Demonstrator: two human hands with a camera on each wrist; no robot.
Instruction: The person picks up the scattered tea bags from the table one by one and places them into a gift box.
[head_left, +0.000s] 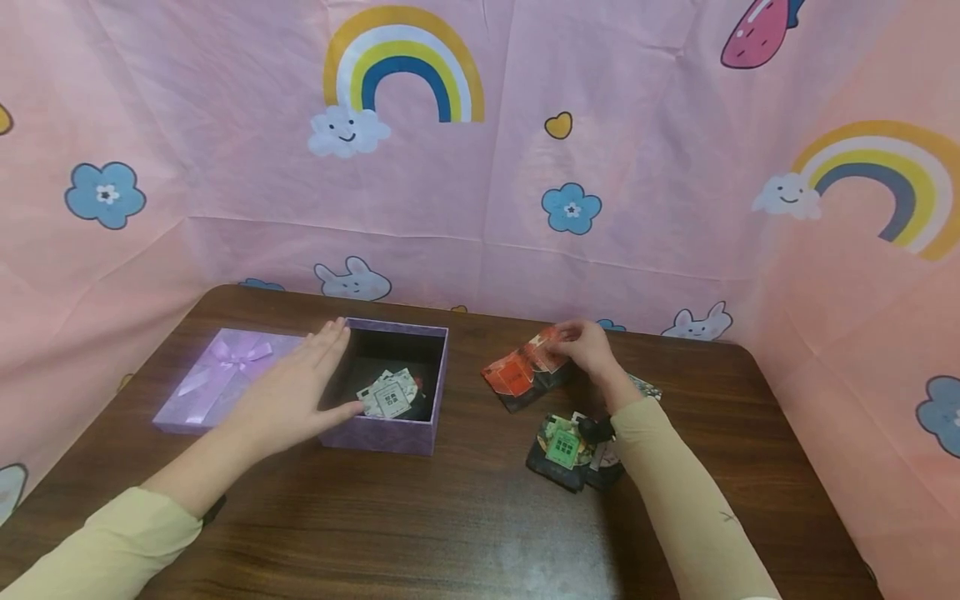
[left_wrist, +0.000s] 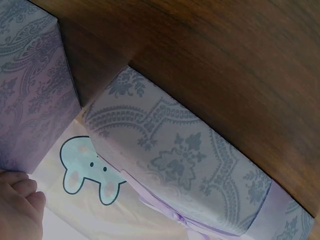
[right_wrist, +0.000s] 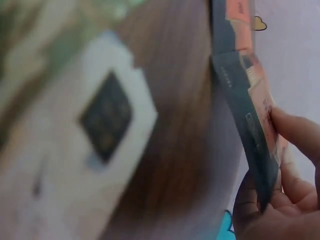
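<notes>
An open purple box [head_left: 381, 436] stands on the table, with several pale packets [head_left: 390, 397] inside. My left hand [head_left: 288, 392] lies along its left side with the fingers straight; in the left wrist view part of that hand [left_wrist: 19, 205] touches the box's side [left_wrist: 35, 90]. Between thumb and fingers my right hand [head_left: 588, 350] pinches an orange-red and black packet [head_left: 543, 350]. Another orange packet [head_left: 513, 377] lies against it at the left. The right wrist view shows the right hand [right_wrist: 287, 180] gripping the packet's edge [right_wrist: 257, 120].
A purple lid with a ribbon bow [head_left: 217, 375] lies left of the box. Green and dark packets [head_left: 561, 450] lie in front of the right hand, partly under the wrist. Another packet [head_left: 647, 387] shows behind the right forearm. A patterned pink cloth [head_left: 450, 192] hangs behind the table.
</notes>
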